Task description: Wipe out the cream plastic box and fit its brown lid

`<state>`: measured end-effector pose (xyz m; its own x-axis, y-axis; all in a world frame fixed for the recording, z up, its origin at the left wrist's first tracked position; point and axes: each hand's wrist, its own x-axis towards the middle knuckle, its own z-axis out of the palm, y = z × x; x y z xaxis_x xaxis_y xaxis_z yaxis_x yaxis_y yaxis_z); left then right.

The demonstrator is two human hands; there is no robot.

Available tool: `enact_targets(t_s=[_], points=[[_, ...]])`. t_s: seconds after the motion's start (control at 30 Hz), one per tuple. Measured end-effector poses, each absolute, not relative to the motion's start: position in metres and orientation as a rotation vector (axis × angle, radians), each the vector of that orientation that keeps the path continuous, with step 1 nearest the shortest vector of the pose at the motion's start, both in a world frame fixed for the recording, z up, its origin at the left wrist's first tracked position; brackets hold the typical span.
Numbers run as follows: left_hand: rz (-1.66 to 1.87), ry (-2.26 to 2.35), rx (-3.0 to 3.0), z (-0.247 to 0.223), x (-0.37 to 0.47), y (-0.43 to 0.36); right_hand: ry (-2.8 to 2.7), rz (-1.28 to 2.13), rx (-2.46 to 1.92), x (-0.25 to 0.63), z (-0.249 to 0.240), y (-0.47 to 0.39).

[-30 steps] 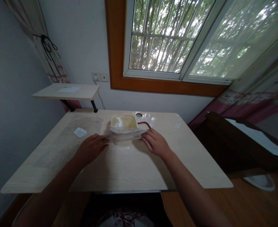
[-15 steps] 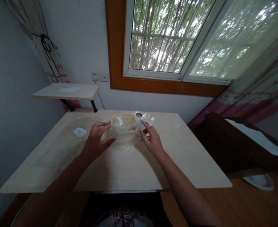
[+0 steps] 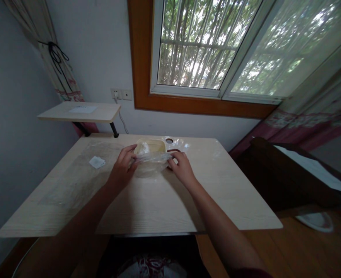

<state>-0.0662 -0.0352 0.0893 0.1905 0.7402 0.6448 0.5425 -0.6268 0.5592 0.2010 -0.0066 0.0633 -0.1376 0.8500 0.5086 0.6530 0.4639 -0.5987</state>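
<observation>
"Left hand (image 3: 121, 168) first: what has it got?"

"One end of a clear, crinkled plastic film (image 3: 151, 156), between thumb and fingers. The right hand (image 3: 183, 166) pinches the other end."

"Why hold it at both ends?"

"Probably because it's so limp; a grip on each side keeps it drawn out instead of bunching."

"And where does it sit?"

"Across the near side of a cream, rounded rectangular plastic container (image 3: 156, 145), which stands towards the far edge of the pale wooden bench (image 3: 231, 197). Having it straight ahead likely lets both arms reach it evenly."

"How are the arms set?"

"Both slant forward and inward over the bench. The left fingers point up and away, thumb below them; the right fingers bend in towards the film."

"What's in the container?"

"Something whitish and crumpled, perhaps plastic. I can't tell whether it joins the film."
</observation>
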Motion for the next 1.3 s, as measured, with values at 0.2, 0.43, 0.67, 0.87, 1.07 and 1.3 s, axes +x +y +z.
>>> enact_targets(t_s=[0.2,0.43,0.67,0.87,1.07,1.3], points=[[1.524,1.292,1.893,0.098,-0.069,-0.026,-1.708,0.471,-1.225,0.201,0.059,0.005],[1.529,1.114,1.100,0.091,-0.074,0.015,-1.357,0.879,-1.073,0.196,0.057,0.020],[1.431,0.806,0.796,0.081,-0.065,0.040,-1.179,1.151,-0.879,0.182,0.054,0.030],[1.356,0.870,0.842,0.078,-0.056,0.043,-1.139,1.118,-0.880,0.180,0.048,0.034],[1.279,0.989,0.967,0.068,-0.049,0.040,-1.235,0.899,-1.120,0.185,0.045,0.034],[1.121,1.034,1.027,0.059,-0.050,0.034,-1.308,0.795,-1.291,0.191,0.041,0.033]])
